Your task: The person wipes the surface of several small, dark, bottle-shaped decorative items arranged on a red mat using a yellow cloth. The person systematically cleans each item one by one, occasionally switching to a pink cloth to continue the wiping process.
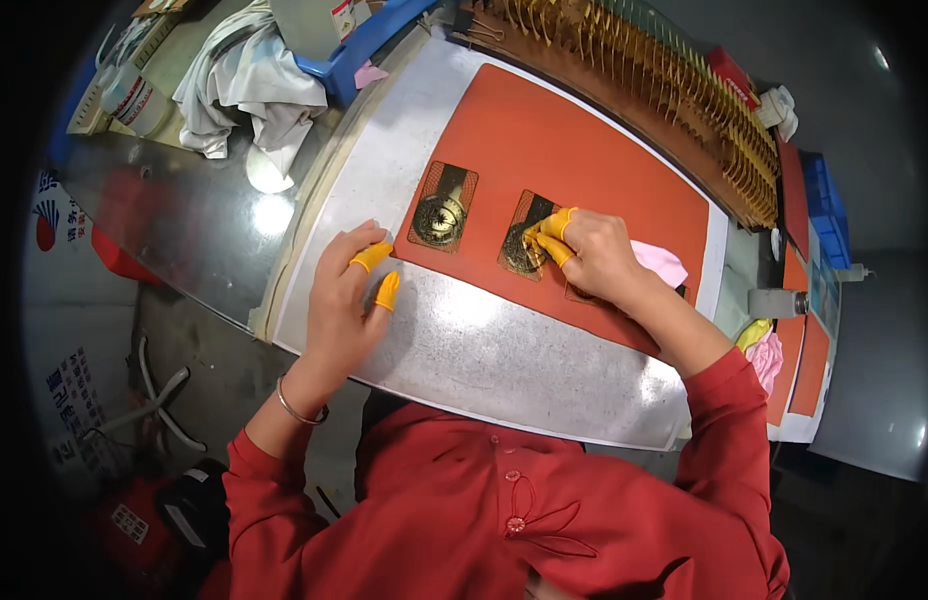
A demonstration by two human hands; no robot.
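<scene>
Two thin rectangular plates with a black and gold round pattern lie on an orange-red mat. My right hand, with yellow finger cots on its thumb and forefinger, is closed in a pinch over the right plate. What sits between those fingertips is too small to make out. To the left is the other plate, untouched. My left hand, also wearing yellow finger cots, hovers with fingers apart by the mat's left corner and holds nothing. Under my right wrist, a dark-edged piece is mostly hidden, beside a pink cloth.
A long rack of upright gold-coloured sheets borders the far side. At far left are a blue bin, a crumpled grey cloth and a white container. A grey bottle and pink cloth lie right.
</scene>
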